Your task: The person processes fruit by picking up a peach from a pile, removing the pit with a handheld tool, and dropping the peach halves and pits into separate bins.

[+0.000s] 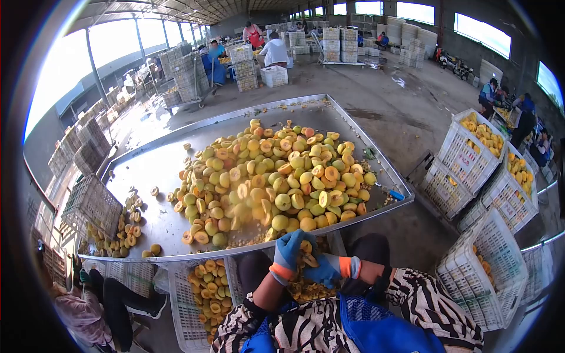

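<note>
Both my hands wear blue gloves with orange cuffs and meet at the near edge of the metal table (159, 254). My left hand (288, 253) is closed around a yellow-orange fruit (306, 247). Close beside it on the right, my right hand (323, 269) has bent fingers near the same fruit; what it grips is hidden. A large heap of yellow fruit (282, 176), many pieces cut in half, lies on the table just beyond my hands. Below my hands, more cut pieces (309, 289) show between my legs.
A white crate (188, 317) of halved fruit stands left of my legs. Stacked crates (453, 176) and a tilted crate (482, 270) are at the right. A co-worker (82, 312) sits at the lower left. A blue-handled tool (396, 195) lies at the table's right edge. Several people work farther back.
</note>
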The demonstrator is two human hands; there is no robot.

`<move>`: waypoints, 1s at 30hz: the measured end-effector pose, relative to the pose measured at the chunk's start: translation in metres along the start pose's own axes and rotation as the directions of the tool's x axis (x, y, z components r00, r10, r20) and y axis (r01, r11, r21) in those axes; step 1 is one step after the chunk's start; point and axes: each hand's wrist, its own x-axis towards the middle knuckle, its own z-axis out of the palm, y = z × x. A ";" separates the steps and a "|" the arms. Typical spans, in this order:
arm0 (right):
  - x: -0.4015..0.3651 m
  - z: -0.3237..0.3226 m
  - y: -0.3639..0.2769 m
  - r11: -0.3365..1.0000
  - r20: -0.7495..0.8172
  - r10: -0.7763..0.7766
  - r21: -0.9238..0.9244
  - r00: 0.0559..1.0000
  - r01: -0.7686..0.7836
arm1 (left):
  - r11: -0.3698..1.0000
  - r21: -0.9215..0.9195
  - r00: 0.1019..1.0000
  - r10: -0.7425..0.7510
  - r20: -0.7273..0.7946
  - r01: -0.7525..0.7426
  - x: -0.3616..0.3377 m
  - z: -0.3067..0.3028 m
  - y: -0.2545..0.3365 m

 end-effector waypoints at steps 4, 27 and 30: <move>-0.003 0.005 0.006 0.923 0.167 -0.052 0.385 0.985 -0.017 | 1.000 -0.020 0.993 0.004 0.121 -0.001 0.000 -0.004 0.004; 0.020 -0.015 0.042 0.884 0.381 0.038 0.418 0.924 -0.209 | 0.990 0.111 0.961 -0.109 0.252 0.083 0.007 -0.043 -0.016; 0.023 -0.028 0.051 0.931 0.361 0.203 0.218 0.910 -0.294 | 0.897 0.439 0.997 -0.014 -0.070 0.044 0.001 -0.072 -0.005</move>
